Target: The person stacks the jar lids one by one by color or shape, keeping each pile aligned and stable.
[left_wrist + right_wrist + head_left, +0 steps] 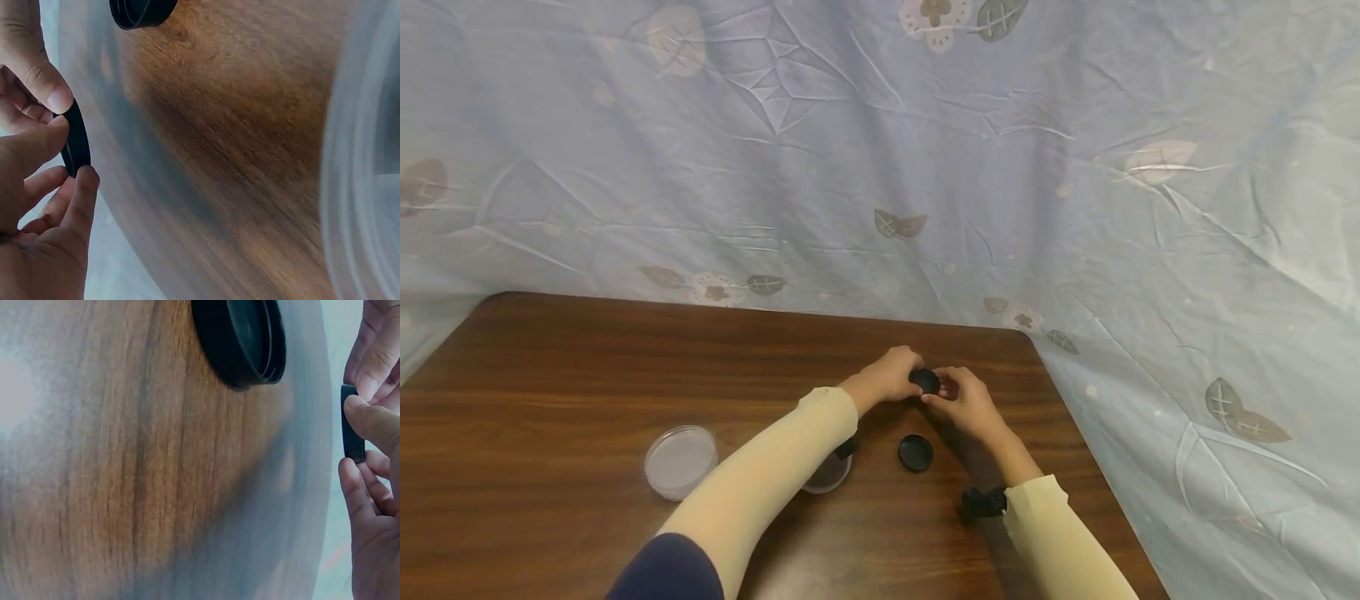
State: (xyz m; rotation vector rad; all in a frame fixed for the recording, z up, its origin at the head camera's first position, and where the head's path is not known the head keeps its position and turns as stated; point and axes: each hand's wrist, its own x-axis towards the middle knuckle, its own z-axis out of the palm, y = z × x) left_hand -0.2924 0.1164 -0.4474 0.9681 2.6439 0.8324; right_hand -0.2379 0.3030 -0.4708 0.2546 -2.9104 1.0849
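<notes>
A thin round black cap (925,381) is held between both hands above the right part of the table, near its far edge. My left hand (891,375) grips it from the left, and my right hand (973,408) pinches it from the right with thumb and fingers. Both wrist views show the cap (76,137) side-on, the two thumbs close together at its near side. Nearer to me a second black round cap (915,452) lies on the wood, hollow side up, its raised rim showing in the right wrist view.
A clear round dish (681,461) stands left of my left forearm. Another clear dish (829,475) is partly hidden under that arm. The brown wooden table (587,358) ends at a hanging patterned sheet (850,167) behind and to the right.
</notes>
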